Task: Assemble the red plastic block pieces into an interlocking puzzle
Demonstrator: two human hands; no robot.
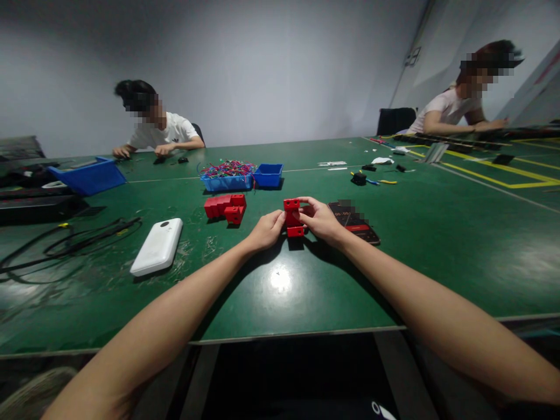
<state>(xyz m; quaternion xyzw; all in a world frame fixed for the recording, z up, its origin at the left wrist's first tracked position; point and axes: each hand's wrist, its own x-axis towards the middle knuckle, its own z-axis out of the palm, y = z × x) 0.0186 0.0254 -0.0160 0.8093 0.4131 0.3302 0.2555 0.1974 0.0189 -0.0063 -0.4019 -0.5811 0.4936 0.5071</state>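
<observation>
Between both hands, just above the green table, is a red block-like part (294, 219) with small holes in its upper and lower ends. My left hand (268, 228) pinches its left side with thumb and fingers. On the other side, my right hand (318, 219) closes its thumb and fingers on the same part, hiding some of its middle. Several similar red parts (219, 206) stand in a row to the left of my hands, with one red part (235, 214) in front of them. A phone (356, 223) with a lit screen lies right of my right hand.
A blue bin (227, 182) heaped with coloured wires stands behind, beside a small blue tray (268, 175). A white power bank (157, 247) and black cables (65, 242) lie left. Pliers (380, 182) lie back right. Two people sit across the green table (437, 251).
</observation>
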